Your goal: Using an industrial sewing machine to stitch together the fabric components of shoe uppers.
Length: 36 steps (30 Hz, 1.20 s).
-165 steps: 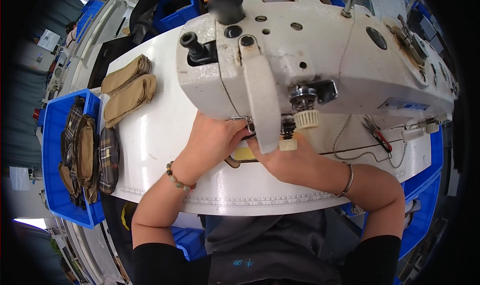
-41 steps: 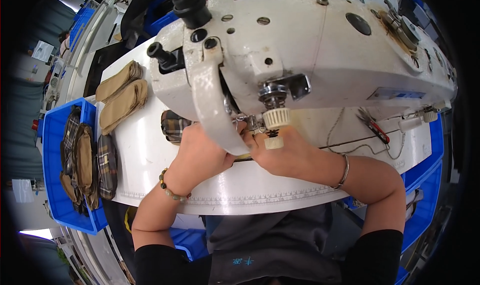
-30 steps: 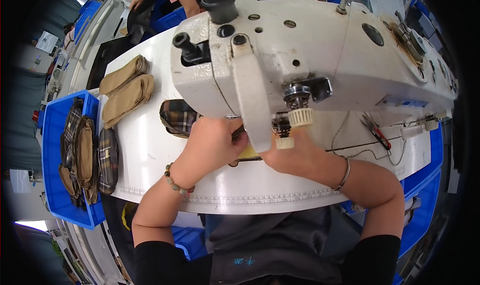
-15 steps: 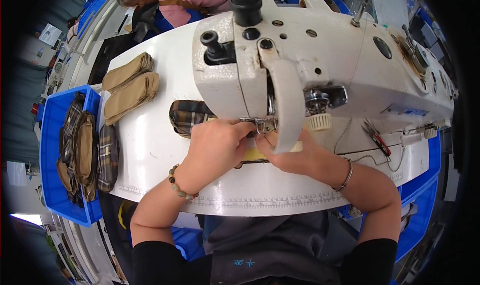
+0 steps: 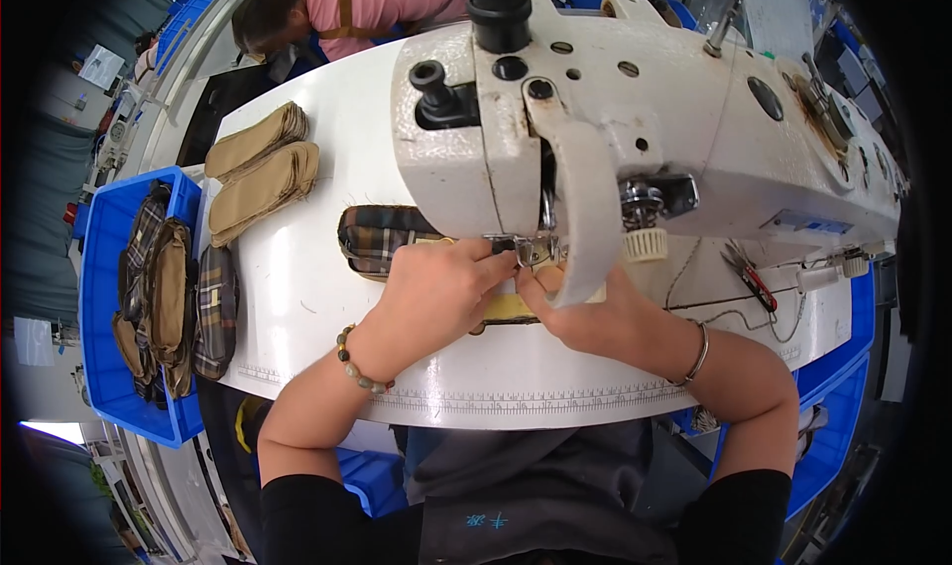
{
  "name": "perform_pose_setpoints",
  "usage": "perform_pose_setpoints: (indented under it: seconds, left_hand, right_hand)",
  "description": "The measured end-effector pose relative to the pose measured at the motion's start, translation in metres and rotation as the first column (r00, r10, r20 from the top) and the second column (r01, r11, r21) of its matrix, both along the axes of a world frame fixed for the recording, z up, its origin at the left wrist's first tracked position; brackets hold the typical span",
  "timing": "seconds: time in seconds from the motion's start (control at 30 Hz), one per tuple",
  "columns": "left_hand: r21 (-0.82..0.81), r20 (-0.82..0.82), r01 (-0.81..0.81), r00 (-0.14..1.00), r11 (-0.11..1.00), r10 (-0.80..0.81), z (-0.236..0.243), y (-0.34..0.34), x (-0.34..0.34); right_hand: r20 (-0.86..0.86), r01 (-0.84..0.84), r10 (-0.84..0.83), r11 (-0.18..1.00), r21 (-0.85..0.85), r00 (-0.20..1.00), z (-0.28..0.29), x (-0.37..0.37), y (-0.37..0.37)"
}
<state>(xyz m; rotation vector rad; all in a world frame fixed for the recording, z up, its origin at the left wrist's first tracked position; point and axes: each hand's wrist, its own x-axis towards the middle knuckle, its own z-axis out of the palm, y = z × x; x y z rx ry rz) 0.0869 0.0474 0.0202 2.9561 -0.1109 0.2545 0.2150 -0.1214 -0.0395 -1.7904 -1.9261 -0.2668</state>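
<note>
Both my hands are close together at the presser foot (image 5: 535,251) of a white sewing machine (image 5: 446,159). My left hand (image 5: 441,292) has its fingers pressed together at the edge of a dark plaid fabric piece (image 5: 382,238), which sticks out behind it to the left. From the other side, my right hand (image 5: 600,312) is closed, thumb and forefinger meeting beside the foot. What it pinches is mostly hidden by the fingers and the machine's pale curved guard (image 5: 587,208). A yellow strip (image 5: 511,310) shows between my hands, lying on the machine bed.
Two stacks of tan fabric pieces (image 5: 263,190) lie at the far left of the white table (image 5: 327,307). A blue bin (image 5: 99,307) holds plaid and tan pieces, with another plaid piece (image 5: 215,312) beside it. Red-handled snips (image 5: 751,278) and loose cord are at right. Another person (image 5: 372,5) leans behind.
My hands have shifted very slightly right, still closed at the presser foot. The machine sits a little further right in view. The person behind shows more of their head.
</note>
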Motion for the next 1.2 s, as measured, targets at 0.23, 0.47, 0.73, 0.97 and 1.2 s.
perform_pose_setpoints:
  seconds: [0.23, 0.47, 0.73, 0.97, 1.2]
  left_hand:
    - [0.039, -0.007, 0.116, 0.993, 0.993, -0.116, 0.003, 0.002, 0.001]
    - [0.056, 0.042, 0.081, 0.996, 0.995, -0.084, -0.004, -0.003, 0.004]
    - [-0.015, 0.085, -0.009, 0.996, 1.0, 0.01, -0.007, -0.006, 0.005]
    - [0.144, 0.173, 0.009, 0.984, 0.99, -0.034, -0.016, 0.002, -0.004]
    - [0.073, 0.117, -0.055, 0.992, 0.996, 0.046, -0.007, -0.011, -0.004]
  right_hand:
    - [0.212, 0.027, -0.015, 0.998, -0.055, 0.977, 0.009, -0.006, -0.005]
    - [0.563, 0.196, 0.056, 0.906, -0.376, 0.824, 0.004, -0.006, -0.008]
    - [-0.082, 0.02, -0.012, 0.995, 0.094, 0.997, -0.005, -0.001, -0.003]
    - [0.099, 0.058, -0.061, 0.998, 0.034, 0.993, 0.007, -0.005, -0.004]
    - [0.026, 0.026, -0.025, 0.999, -0.038, 0.999, 0.004, -0.006, -0.006]
